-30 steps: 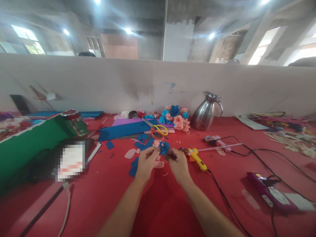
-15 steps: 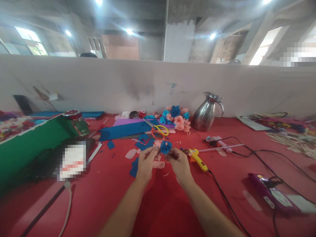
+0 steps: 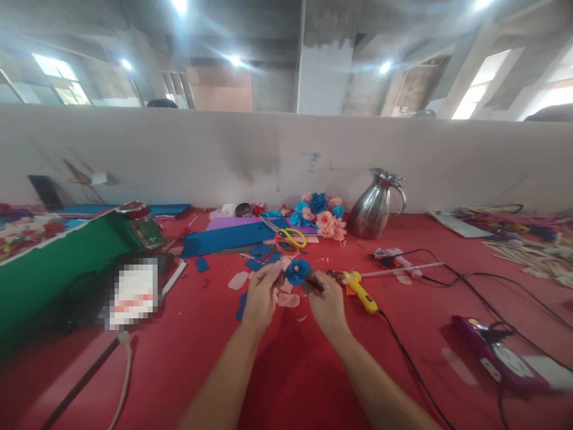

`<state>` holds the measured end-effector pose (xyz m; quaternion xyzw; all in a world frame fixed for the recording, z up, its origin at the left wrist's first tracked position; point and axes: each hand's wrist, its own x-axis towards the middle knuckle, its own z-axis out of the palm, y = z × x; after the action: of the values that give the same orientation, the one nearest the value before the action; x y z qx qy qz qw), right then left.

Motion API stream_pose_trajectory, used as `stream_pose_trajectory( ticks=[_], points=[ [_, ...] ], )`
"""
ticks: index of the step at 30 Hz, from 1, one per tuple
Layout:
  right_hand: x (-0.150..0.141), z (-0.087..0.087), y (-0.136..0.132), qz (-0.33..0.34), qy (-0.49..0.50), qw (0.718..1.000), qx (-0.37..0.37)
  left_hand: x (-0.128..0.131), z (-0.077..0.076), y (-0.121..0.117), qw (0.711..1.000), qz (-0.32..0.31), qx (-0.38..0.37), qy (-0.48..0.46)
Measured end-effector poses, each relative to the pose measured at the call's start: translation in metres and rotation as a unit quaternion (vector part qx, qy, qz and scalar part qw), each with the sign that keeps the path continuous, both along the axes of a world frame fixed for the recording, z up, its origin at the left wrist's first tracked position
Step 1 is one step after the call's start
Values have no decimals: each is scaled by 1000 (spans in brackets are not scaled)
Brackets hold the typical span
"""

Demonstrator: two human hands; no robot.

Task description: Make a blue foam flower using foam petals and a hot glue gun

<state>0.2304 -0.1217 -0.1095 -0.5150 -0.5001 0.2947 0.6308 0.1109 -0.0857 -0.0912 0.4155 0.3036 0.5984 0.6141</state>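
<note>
A blue paper flower (image 3: 298, 272) with a small pink centre is held up between my two hands, its face turned toward me. My left hand (image 3: 264, 292) pinches it from the left side. From the right, the closed fingers of my right hand (image 3: 326, 295) grip its edge. Beneath lie pink petal pieces (image 3: 289, 300) and blue paper scraps (image 3: 264, 254). Just right of my right hand rests a yellow glue gun (image 3: 360, 291) with a long glue stick in it. Scissors (image 3: 289, 236) with yellow and orange handles lie beyond the hands.
Pink and blue paper flowers (image 3: 324, 218) stand in a bunch beside a steel jug (image 3: 372, 206). At left are a green box wall (image 3: 67, 263) and a lidded jar (image 3: 142, 227). A purple power strip (image 3: 496, 352) and black cables lie at right. A white partition (image 3: 201, 155) closes the back.
The blue flower has tilted to face me more and shifted slightly left and down. Both hands still hold it.
</note>
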Motion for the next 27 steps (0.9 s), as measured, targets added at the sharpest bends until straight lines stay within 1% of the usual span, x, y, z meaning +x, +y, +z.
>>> stream_pose_trajectory(
  ticks=[2, 5, 8, 12, 15, 18, 20, 23, 25, 27],
  points=[
    [-1, 2, -2, -17, -21, 1000, 13, -2, 3, -2, 999, 2, 28, 39],
    [-2, 2, -3, -26, -33, 999, 24, -5, 4, -5, 991, -19, 75, 111],
    [-2, 1, -2, -23, -15, 1000, 12, -6, 3, -7, 986, -21, 91, 135],
    [-1, -2, 1, 8, 48, 999, -4, -4, 0, -5, 989, -3, 65, 133],
    [-2, -4, 3, 39, 102, 994, -10, -3, -2, -4, 992, -9, 41, 116],
    [-3, -4, 3, 44, 141, 989, -22, -1, -1, -4, 995, -10, 26, 98],
    [-4, -1, 3, 39, 158, 986, -29, 0, 1, -2, 997, 7, 19, 74],
    [-4, 5, 2, 39, 178, 983, -32, 0, 3, 2, 998, 51, -5, 38],
    [-4, 7, 1, 39, 186, 981, -34, -1, 2, 6, 996, 77, -25, 28],
    [-3, 8, 2, 36, 187, 981, -33, -1, 1, 8, 995, 87, -36, 25]
  ],
)
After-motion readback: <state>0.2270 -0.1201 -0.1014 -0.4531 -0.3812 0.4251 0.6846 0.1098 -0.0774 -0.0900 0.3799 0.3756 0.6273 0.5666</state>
